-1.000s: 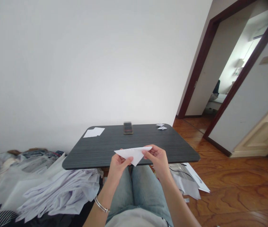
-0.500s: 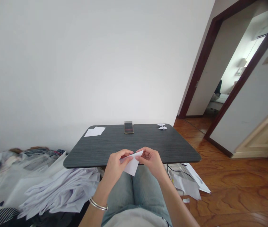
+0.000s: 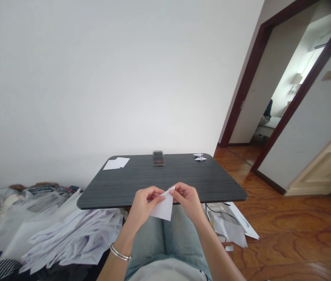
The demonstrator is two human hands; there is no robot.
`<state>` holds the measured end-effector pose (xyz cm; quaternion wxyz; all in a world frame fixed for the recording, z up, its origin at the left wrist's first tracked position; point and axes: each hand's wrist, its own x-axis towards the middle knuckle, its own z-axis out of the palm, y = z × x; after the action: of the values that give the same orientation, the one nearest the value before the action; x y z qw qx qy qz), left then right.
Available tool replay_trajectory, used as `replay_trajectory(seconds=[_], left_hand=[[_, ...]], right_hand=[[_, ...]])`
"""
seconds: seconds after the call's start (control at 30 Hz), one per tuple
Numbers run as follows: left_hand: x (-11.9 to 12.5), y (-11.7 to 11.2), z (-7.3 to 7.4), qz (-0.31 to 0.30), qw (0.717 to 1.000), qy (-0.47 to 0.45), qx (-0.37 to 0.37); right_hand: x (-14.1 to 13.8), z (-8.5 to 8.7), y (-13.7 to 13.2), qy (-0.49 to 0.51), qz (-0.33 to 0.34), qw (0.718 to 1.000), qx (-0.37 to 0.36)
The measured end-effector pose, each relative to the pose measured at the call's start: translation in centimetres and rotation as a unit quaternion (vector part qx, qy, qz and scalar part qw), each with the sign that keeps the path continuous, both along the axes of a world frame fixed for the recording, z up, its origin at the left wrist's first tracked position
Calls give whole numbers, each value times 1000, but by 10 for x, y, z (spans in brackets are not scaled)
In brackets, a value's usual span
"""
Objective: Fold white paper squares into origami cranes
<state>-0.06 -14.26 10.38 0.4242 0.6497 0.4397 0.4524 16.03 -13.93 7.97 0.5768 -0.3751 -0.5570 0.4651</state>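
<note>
A folded piece of white paper [image 3: 164,208] is held between my two hands, over my lap at the table's front edge. My left hand [image 3: 144,203] pinches its left side between thumb and fingers. At the paper's upper right corner, my right hand [image 3: 186,197] grips with thumb and fingertips. The paper's lower part hangs as a point above my knees. Fingers partly cover its upper edge, so the fold there is hard to make out.
On the dark table [image 3: 142,179] lie white paper sheets [image 3: 116,163] at the back left, a phone [image 3: 158,158] at the back middle, and two paper cranes [image 3: 199,157] at the back right. Piled clothes [image 3: 74,234] are left; papers [image 3: 229,228] sit below the table on the right.
The paper has turned a little between my hands, its lower point swinging to the right. Both hands keep their pinch, my right fingers now closer to the top corner.
</note>
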Motion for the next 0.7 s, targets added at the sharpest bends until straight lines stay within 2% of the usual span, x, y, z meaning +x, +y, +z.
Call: replay_trajectory(seconds=[0.33, 0.7], left_hand=[[1, 0, -1, -19, 999, -17, -29], [-3, 2, -2, -39, 998, -6, -50]], right_hand=[[0, -1, 0, 8, -4, 1000, 8], [-1, 0, -1, 10, -47, 998, 34]])
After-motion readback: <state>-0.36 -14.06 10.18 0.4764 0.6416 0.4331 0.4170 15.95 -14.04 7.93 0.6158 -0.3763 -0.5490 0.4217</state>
